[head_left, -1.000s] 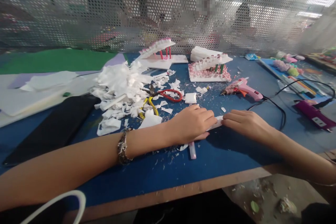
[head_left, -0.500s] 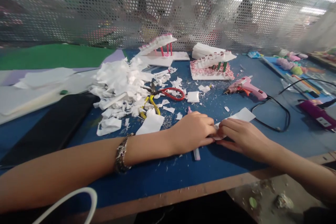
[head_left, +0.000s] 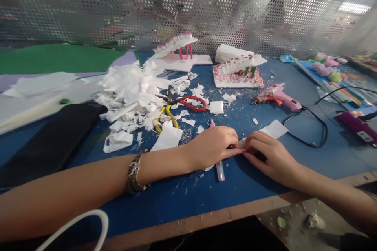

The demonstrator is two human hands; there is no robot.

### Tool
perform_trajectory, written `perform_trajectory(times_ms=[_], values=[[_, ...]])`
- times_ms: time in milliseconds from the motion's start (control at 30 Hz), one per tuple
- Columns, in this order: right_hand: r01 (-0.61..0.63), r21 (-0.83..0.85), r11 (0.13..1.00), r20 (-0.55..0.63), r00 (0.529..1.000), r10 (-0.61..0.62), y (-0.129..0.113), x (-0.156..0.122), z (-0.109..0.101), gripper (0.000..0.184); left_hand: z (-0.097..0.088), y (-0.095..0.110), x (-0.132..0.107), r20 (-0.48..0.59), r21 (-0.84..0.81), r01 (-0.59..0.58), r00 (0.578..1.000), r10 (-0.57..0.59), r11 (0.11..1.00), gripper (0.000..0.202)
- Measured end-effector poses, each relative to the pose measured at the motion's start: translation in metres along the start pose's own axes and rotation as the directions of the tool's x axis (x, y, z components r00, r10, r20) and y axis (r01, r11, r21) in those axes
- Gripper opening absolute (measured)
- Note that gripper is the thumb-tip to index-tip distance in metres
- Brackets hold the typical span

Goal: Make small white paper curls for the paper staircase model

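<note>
Near the table's front edge, my left hand [head_left: 213,146] and my right hand [head_left: 271,159] meet almost fingertip to fingertip. Both pinch a strip of white paper [head_left: 275,128], whose far end sticks out beyond my right knuckles. Most of the gripped part is covered by my fingers. Under my left hand lies a pinkish marker-like pen [head_left: 220,170], its middle hidden. Just left of that wrist rests a flat white paper piece [head_left: 167,138]. Red-handled pliers [head_left: 194,104] and a yellow-handled tool [head_left: 171,115] lie farther back, partly among the scraps.
A heap of torn white paper [head_left: 129,90] covers the left middle. Two small white stair models [head_left: 184,62] [head_left: 238,72] stand at the back. A pink glue gun [head_left: 279,96] with its black cord lies right, near a purple power strip [head_left: 357,127]. A black slab [head_left: 55,143] lies left.
My fingers have shifted slightly on the paper, and my left thumb now stretches straighter toward my right fingertips. The whole view has tilted a little.
</note>
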State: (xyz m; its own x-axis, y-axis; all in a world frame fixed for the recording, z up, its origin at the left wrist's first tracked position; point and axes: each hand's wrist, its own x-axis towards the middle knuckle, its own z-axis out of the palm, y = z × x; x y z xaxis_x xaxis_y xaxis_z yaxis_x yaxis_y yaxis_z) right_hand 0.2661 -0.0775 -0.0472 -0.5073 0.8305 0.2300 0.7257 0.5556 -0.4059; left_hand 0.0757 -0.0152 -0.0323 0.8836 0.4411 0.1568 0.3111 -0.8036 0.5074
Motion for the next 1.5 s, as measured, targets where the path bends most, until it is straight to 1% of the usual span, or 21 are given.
perform_trajectory(times_ms=[100,267,400,533,700,833,933,1000,1133,1267,1400,1500], values=[[-0.005,0.003,1.000,-0.007,1.000,0.005,0.000,0.001,0.000,0.010,0.001,0.000,0.001,-0.013,0.003,0.019,1.000,-0.019,1.000,0.017],[-0.034,0.028,0.999,-0.019,0.999,0.034,0.001,0.002,0.001,0.008,0.002,-0.002,0.001,-0.024,0.017,0.013,1.000,-0.013,1.000,0.020],[-0.058,0.061,0.996,-0.059,0.996,0.062,0.001,0.002,0.000,0.010,0.003,0.000,0.002,-0.051,0.058,0.082,0.996,-0.079,0.995,0.020],[-0.113,0.070,0.991,-0.078,0.990,0.118,0.003,-0.001,-0.003,0.010,0.003,0.002,0.003,-0.048,0.100,0.141,0.989,-0.137,0.985,0.014],[-0.143,0.036,0.989,-0.103,0.984,0.146,0.008,0.002,-0.014,0.014,0.003,0.001,0.004,-0.038,0.100,0.119,0.993,-0.116,0.988,0.009],[-0.154,-0.034,0.988,-0.127,0.981,0.148,0.007,0.013,-0.029,0.015,0.003,0.000,0.005,-0.036,0.093,0.079,0.996,-0.076,0.993,0.008],[-0.178,-0.008,0.984,-0.147,0.974,0.175,0.004,0.026,-0.040,0.017,0.003,0.000,0.005,-0.026,0.115,0.080,0.997,-0.077,0.990,0.008],[-0.191,0.022,0.981,-0.158,0.969,0.192,0.003,0.034,-0.044,0.017,0.003,0.000,0.005,-0.021,0.128,0.084,0.996,-0.082,0.988,0.009],[-0.179,0.060,0.982,-0.116,0.976,0.185,0.006,0.046,-0.040,0.013,0.003,0.000,0.004,-0.024,0.116,0.096,0.995,-0.094,0.989,0.010],[-0.153,0.062,0.986,-0.067,0.985,0.157,0.014,0.048,-0.032,0.008,0.002,0.000,0.004,-0.008,0.115,0.082,0.997,-0.082,0.990,0.012],[-0.129,0.036,0.991,-0.020,0.991,0.129,0.018,0.046,-0.028,0.013,0.000,0.000,0.004,0.026,0.143,0.051,0.998,-0.055,0.988,0.014],[-0.113,0.020,0.993,-0.019,0.993,0.113,0.017,0.043,-0.028,0.019,-0.002,0.000,0.004,0.043,0.175,0.042,0.998,-0.050,0.984,0.019]])
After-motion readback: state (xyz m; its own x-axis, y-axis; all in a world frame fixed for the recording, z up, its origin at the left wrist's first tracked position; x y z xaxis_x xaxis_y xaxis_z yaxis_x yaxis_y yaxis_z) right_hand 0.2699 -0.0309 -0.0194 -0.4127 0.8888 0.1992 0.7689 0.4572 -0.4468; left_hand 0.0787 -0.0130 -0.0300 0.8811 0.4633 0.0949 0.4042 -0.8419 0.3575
